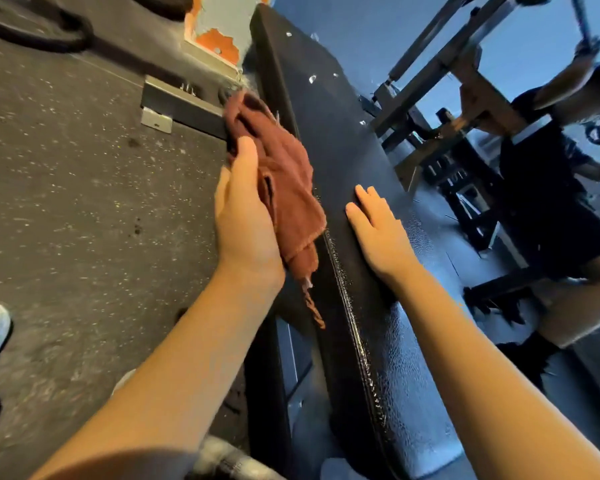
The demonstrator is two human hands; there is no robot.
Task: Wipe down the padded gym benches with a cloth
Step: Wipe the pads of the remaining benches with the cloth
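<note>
Left hand (246, 216) presses the rust-brown cloth (288, 181) against the left side edge of the black padded bench (326, 116), about midway along it. One digit lies straight over the bunched cloth. The rest are hidden behind the hand, so I can't tell if they curl round it. A frayed cloth tail hangs below the wrist. Right hand (378, 230) lies flat, palm down, on the bench top just beside the cloth, with fingers straight and together, holding nothing. Speckled rubber floor (66, 185) is to the left, and a metal rack (447, 98) stands to the right of the bench.
</note>
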